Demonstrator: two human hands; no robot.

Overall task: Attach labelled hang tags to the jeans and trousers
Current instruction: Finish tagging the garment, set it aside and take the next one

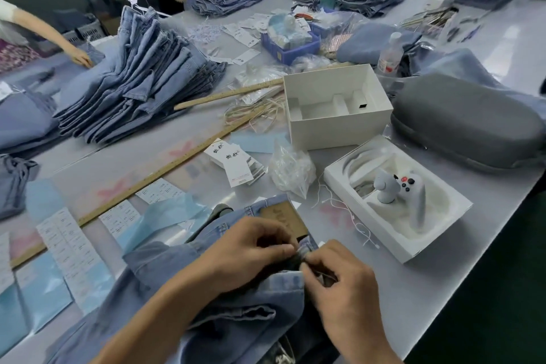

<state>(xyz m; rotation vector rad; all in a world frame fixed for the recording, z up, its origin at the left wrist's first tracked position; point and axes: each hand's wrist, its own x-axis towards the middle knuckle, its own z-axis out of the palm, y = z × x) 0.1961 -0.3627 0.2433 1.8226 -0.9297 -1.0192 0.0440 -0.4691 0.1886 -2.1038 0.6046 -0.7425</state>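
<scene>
At the bench's near edge lie the jeans (233, 313), waistband up, with a brown patch (283, 217) just beyond the hands. The left hand (251, 248) pinches the denim at the waistband; the right hand (339, 278) meets it fingertip to fingertip, pinching something small and pale that is too blurred to tell. A stack of hang tags (236, 164) sits toward the bench's middle, beside a clear bag (291, 170). Label sheets (68, 241) lie toward the left edge.

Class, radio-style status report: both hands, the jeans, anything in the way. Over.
Left hand and right hand both pinching at the jeans waistband beside the brown patch. Tag itself hidden by fingers. Spare tags lie beyond, nothing blocking.
</scene>
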